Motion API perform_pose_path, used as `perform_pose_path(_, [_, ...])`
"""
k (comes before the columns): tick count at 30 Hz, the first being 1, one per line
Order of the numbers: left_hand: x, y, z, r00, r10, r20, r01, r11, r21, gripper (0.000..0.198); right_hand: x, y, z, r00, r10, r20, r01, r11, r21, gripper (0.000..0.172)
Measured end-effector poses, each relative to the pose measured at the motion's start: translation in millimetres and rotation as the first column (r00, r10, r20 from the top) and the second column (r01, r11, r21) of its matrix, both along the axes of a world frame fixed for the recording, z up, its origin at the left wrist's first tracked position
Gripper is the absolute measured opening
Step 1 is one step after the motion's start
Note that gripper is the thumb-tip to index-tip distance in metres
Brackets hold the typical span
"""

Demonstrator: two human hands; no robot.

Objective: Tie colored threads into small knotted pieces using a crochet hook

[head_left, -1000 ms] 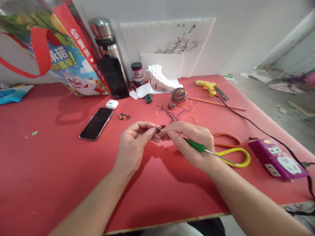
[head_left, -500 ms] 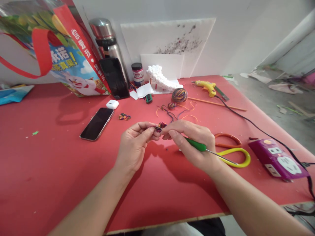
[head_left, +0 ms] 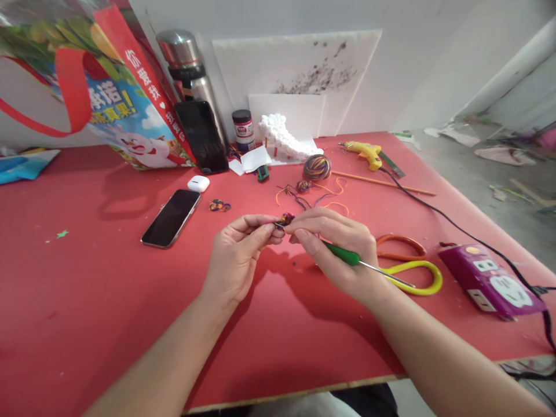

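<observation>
Between the thumb and fingers of my left hand [head_left: 243, 249] is pinched a small multicoloured crochet piece [head_left: 285, 219], dark red with bits of orange. My right hand [head_left: 339, 246] is closed around a crochet hook with a green handle [head_left: 343, 253]; its metal rear end points back over the wrist. The hook's front end meets the crochet piece, though fingers partly cover the contact. Loose yarn strands [head_left: 304, 202] lie just beyond my hands, near a small yarn bundle [head_left: 303, 186] and a larger variegated yarn ball [head_left: 317, 167].
Scissors with an orange and yellow handle [head_left: 428, 278] lie beside my right wrist, partly covered. A purple power strip [head_left: 490, 281] and yellow glue gun [head_left: 365, 153] with its cord are at right. Left are a phone [head_left: 171, 219], earbud case [head_left: 198, 183] and another crochet piece [head_left: 219, 205].
My right hand has shifted very slightly left, and the crochet hook with it. My left hand keeps its pinch on the crochet piece in nearly the same place.
</observation>
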State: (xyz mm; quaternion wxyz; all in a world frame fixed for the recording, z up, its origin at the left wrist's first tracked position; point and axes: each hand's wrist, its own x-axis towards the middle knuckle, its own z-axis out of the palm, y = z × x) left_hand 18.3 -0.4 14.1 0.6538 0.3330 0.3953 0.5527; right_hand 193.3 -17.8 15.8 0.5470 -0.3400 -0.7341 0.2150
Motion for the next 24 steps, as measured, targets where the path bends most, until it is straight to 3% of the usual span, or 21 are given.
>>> perform_pose_path(24, [-0.4,0.6,1.7,1.0,-0.019,-0.004,0.019,1.0,0.007,0.016,-1.7,-0.5,0.3,1.0,0.016,-0.007,-0.016,1.0,0.0,0.02])
